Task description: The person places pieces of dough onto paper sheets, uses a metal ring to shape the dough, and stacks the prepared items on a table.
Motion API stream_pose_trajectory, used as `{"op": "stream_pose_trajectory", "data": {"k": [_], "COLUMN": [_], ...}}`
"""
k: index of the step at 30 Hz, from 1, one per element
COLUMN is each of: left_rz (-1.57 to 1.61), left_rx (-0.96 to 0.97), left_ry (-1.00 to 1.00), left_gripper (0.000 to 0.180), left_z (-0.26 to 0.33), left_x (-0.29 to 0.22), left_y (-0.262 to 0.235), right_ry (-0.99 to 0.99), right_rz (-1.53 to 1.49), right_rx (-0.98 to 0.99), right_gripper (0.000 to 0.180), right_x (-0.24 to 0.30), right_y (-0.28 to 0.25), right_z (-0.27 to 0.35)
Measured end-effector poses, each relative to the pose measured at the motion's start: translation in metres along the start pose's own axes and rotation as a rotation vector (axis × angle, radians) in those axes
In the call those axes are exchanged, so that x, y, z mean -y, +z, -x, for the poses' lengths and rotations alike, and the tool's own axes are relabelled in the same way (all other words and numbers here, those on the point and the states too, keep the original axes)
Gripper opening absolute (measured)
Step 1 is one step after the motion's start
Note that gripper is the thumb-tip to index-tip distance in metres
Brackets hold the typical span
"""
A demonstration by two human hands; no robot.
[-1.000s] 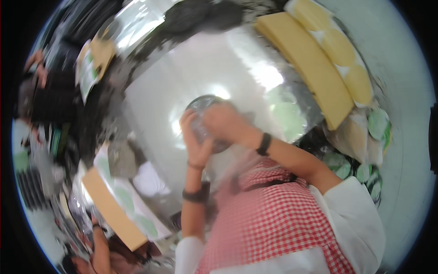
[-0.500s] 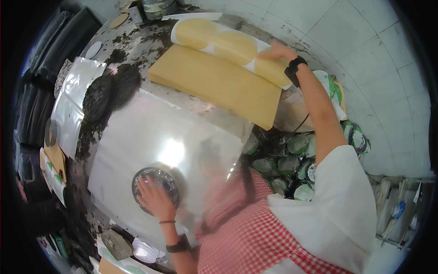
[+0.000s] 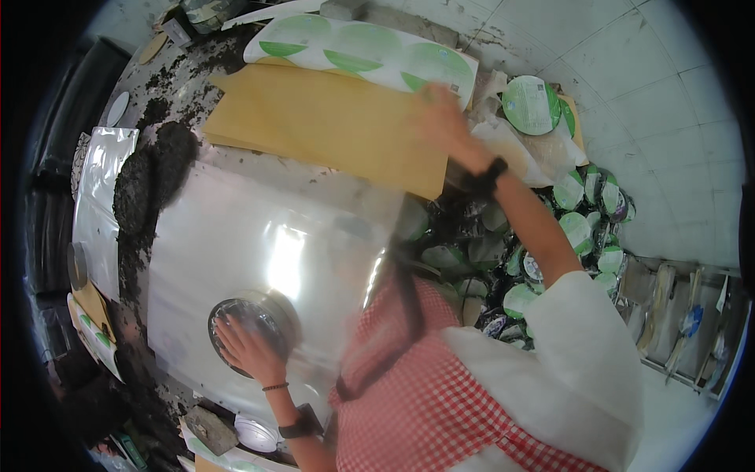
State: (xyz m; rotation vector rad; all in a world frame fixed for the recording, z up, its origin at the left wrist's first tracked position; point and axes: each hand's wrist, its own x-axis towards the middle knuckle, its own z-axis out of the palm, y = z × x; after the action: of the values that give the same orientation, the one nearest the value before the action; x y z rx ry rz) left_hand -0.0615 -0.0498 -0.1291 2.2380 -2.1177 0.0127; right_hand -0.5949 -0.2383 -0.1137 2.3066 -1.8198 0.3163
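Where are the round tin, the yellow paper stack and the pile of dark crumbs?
round tin (image 3: pixel 253 326), head view, on its rim
yellow paper stack (image 3: pixel 330 126), head view, top sheet's middle
pile of dark crumbs (image 3: pixel 153 169), head view, its middle

White sleeves, red-checked apron (image 3: pixel 440 409), dark wristbands, 1 thin bracelet.

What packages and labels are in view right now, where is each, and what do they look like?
Round package: under the left hand, on the shiny sheet; clear top, dark inside.
Label sheet: top centre, white with green ovals.
Tan sheets: beneath it, touched by the right hand; plain.
Round lid: upper right, green and white.
Round packs: heaped at right, green-and-white tops.
Silver pouch: far left, rectangular.
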Motion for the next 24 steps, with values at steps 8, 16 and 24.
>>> {"op": "stream_pose_trajectory", "data": {"k": [8,16,24], "left_rz": [0.035,0.046,0.263], "left_rx": [-0.038,-0.089,-0.121], "left_ry": [0.016,0.033,-0.019], "left_gripper": [0.060,0.055,0.062], "left_z": [-0.001,0.003,0.004], "left_x": [-0.003,-0.002,0.016], "left_y": [0.001,0.002,-0.003], "right_ry": [-0.035,0.122,0.806], "right_rz": [0.499,-0.199,-0.928], "right_rx": [-0.069,-0.038,-0.893], "right_gripper": [0.013,0.015,0.014], "right_x": [-0.043,-0.115,-0.171], "right_y": [0.020,0.012,-0.082], "right_z": [-0.002,-0.017,0.001]}}
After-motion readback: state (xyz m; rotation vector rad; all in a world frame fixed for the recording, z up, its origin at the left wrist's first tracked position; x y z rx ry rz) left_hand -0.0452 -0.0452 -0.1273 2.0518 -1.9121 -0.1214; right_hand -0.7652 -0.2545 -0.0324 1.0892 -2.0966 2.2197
